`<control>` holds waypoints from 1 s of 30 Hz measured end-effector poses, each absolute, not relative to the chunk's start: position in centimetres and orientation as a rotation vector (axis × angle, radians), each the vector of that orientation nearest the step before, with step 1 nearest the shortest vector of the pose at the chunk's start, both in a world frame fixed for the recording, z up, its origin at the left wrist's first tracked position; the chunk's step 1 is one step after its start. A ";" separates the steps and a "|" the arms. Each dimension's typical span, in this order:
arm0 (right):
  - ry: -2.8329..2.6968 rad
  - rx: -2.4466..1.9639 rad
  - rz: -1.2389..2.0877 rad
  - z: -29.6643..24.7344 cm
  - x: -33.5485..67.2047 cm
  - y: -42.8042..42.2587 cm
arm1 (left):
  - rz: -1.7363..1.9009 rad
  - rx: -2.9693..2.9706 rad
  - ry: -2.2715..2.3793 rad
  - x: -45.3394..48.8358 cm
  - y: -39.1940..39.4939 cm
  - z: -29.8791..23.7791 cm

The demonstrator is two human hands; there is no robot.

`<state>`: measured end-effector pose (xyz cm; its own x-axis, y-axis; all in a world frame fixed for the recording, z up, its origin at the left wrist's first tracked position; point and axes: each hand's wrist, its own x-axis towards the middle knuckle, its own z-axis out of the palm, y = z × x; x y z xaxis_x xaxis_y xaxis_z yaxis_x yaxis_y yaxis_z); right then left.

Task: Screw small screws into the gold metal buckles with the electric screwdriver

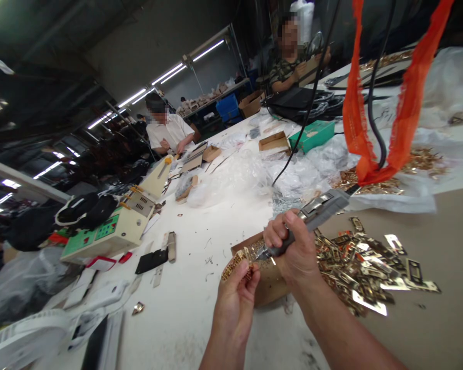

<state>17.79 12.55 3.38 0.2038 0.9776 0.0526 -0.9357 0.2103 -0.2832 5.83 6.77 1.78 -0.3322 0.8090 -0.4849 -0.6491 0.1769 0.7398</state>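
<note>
Cardboard box (270,293) holds small gold bits (259,245); left hand (234,295) pinching brassy strip (231,265), right hand (300,252) gripping grey power tool (324,208).

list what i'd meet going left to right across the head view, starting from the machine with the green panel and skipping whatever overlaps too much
machine → left hand → right hand → gold plates

A grey handheld electric driver (323,208) slants down leftward, its tip beside a ridged gold-coloured piece (232,263), perhaps touching it.
</note>
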 end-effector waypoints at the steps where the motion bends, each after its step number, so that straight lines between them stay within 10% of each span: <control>1: -0.237 -0.207 1.347 3.4 17.8 12.5 | 1.492 0.183 1.196 5.8 6.7 1.8; 30: -0.353 -0.349 1.240 3.4 17.0 12.3 | 1.513 0.299 1.223 5.2 6.7 0.9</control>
